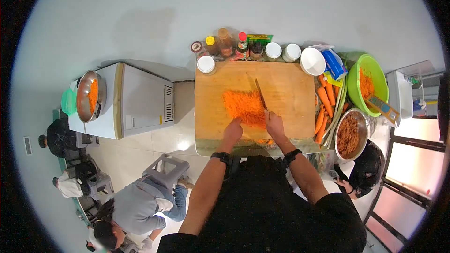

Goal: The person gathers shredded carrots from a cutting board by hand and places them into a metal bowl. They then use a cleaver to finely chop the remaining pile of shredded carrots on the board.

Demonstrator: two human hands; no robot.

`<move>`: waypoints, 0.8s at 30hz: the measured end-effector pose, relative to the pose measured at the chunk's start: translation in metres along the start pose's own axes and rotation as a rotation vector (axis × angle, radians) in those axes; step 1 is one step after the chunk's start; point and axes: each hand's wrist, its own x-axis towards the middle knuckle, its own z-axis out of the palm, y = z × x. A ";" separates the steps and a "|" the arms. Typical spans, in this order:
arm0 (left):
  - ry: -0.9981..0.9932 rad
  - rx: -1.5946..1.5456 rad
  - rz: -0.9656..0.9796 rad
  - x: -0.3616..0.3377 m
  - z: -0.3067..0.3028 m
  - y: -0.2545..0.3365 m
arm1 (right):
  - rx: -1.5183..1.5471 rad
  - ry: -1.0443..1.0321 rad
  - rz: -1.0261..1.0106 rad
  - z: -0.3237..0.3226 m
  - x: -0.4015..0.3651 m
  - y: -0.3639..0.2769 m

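My right hand (274, 124) is closed round the handle of a kitchen knife (261, 94), whose blade points away from me and slightly left. The blade lies along the right side of a heap of shredded carrot (243, 106) on a wooden cutting board (293, 82). At the heap's near left edge, my left hand (233, 130) presses bunched fingers against the shreds; its fingertips are partly hidden. More carrot bits (265, 141) lie along the board's near edge.
Sauce bottles (225, 42) and white-lidded jars (273, 50) line the board's far side. To the right are whole carrots (324, 100), spring onions (338, 107), a green basin (385, 86) and a steel bowl (364, 133). A person (140, 211) sits at lower left; another (370, 168) is at right.
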 end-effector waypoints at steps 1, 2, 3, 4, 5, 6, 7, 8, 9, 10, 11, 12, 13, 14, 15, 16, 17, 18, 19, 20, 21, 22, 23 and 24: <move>0.129 -0.401 -0.145 -0.006 -0.016 0.006 | 0.080 -0.043 0.127 -0.009 0.004 -0.008; 0.126 -0.399 -0.141 -0.009 -0.027 0.010 | 0.160 -0.083 0.251 -0.019 0.007 -0.015; 0.229 -0.391 -0.176 -0.011 -0.036 0.013 | 0.158 -0.079 0.254 -0.030 0.006 -0.020; 0.331 -0.384 -0.212 -0.013 -0.046 0.018 | 0.171 -0.130 0.266 -0.040 0.005 -0.023; 0.331 -0.387 -0.211 -0.015 -0.057 0.020 | 0.185 -0.184 0.276 -0.048 0.003 -0.026; 0.394 -0.459 -0.276 -0.017 -0.069 0.021 | 0.183 -0.186 0.276 -0.053 -0.001 -0.029; 0.458 -0.529 -0.341 -0.016 -0.075 0.018 | 0.222 -0.270 0.241 -0.056 -0.007 -0.031; 0.458 -0.529 -0.342 -0.015 -0.081 0.014 | 0.261 -0.354 0.206 -0.057 -0.013 -0.033; 0.570 -0.537 -0.292 -0.016 -0.084 0.009 | 0.263 -0.358 0.204 -0.052 -0.020 -0.032; 0.684 -0.542 -0.244 -0.017 -0.091 0.004 | 0.302 -0.427 0.136 -0.043 -0.027 -0.028; 0.687 -0.539 -0.249 -0.017 -0.098 0.000 | 0.341 -0.495 0.065 -0.034 -0.030 -0.023; 0.717 -0.497 -0.263 -0.020 -0.112 -0.001 | 0.346 -0.497 0.063 -0.031 -0.031 -0.025; 0.744 -0.456 -0.272 -0.021 -0.122 -0.003 | 0.352 -0.540 0.046 -0.028 -0.032 -0.029; 0.739 -0.455 -0.271 -0.021 -0.131 -0.004 | 0.357 -0.582 0.030 -0.027 -0.034 -0.032; 0.742 -0.480 -0.230 -0.022 -0.137 -0.006 | 0.359 -0.583 0.035 -0.022 -0.036 -0.029; 0.745 -0.506 -0.188 -0.022 -0.141 -0.006 | 0.348 -0.592 -0.018 -0.016 -0.038 -0.027; 0.742 -0.503 -0.188 -0.022 -0.145 -0.004 | 0.337 -0.601 -0.074 -0.012 -0.037 -0.025; 0.713 -0.590 -0.127 -0.022 -0.150 0.000 | 0.341 -0.599 -0.070 -0.014 -0.034 -0.024; 0.680 -0.677 -0.064 -0.019 -0.150 0.003 | 0.273 -0.696 -0.058 -0.021 -0.029 -0.021; 0.673 -0.674 -0.060 -0.016 -0.150 0.007 | 0.206 -0.792 -0.046 -0.028 -0.023 -0.019; 0.616 -0.734 -0.062 -0.012 -0.147 0.008 | 0.213 -0.790 -0.041 -0.030 -0.018 -0.010; 0.557 -0.791 -0.066 -0.012 -0.148 0.011 | 0.221 -0.725 -0.132 -0.032 -0.015 0.003; 0.549 -0.785 -0.063 -0.013 -0.149 0.013 | 0.227 -0.658 -0.221 -0.035 -0.010 0.016; 0.494 -0.838 -0.118 -0.015 -0.155 0.021 | 0.231 -0.652 -0.214 -0.040 -0.002 0.029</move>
